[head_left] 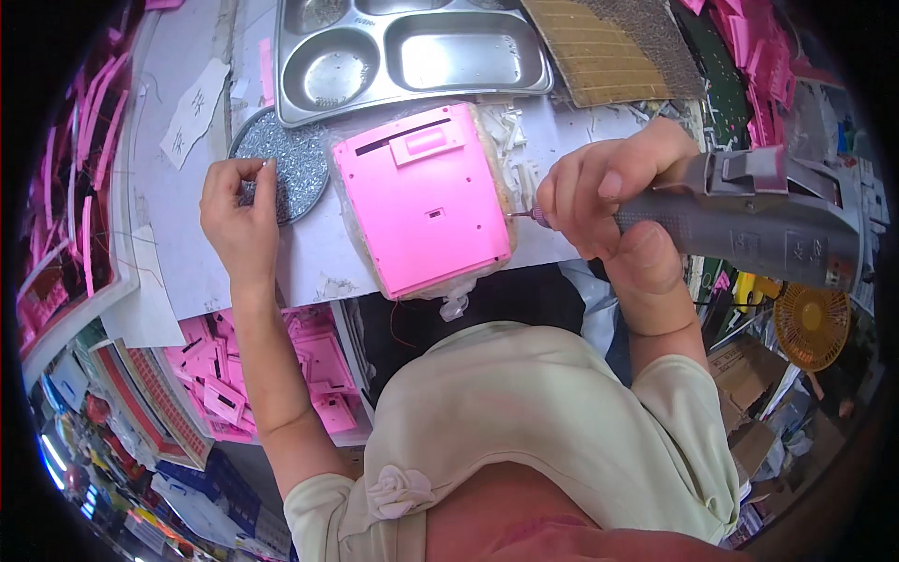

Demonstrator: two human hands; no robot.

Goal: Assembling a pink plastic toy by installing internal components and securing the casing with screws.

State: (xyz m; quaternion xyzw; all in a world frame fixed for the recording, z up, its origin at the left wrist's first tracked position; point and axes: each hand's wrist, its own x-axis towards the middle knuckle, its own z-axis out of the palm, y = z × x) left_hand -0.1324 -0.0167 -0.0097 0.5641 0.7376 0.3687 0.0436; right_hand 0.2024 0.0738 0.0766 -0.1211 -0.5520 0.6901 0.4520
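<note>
A pink plastic casing [426, 211] lies in front of me on a pad wrapped in clear plastic. It has a long slot, a raised block near its far edge and several small holes. My right hand [613, 192] is wrapped round a grey electric screwdriver [749, 220]. The tool lies nearly level, its thin bit pointing left at the casing's right edge; I cannot tell whether it touches. My left hand [242, 215] is at the round dish of small silvery screws [304, 173], thumb and forefinger pinched together. What sits between those fingertips is too small to make out.
A steel compartment tray [375, 105] stands beyond the casing, with corrugated cardboard [613, 56] to its right. White plastic scraps [524, 169] lie right of the casing. Pink parts [323, 361] fill a space below the table's left edge. A yellow fan [812, 326] stands at the right.
</note>
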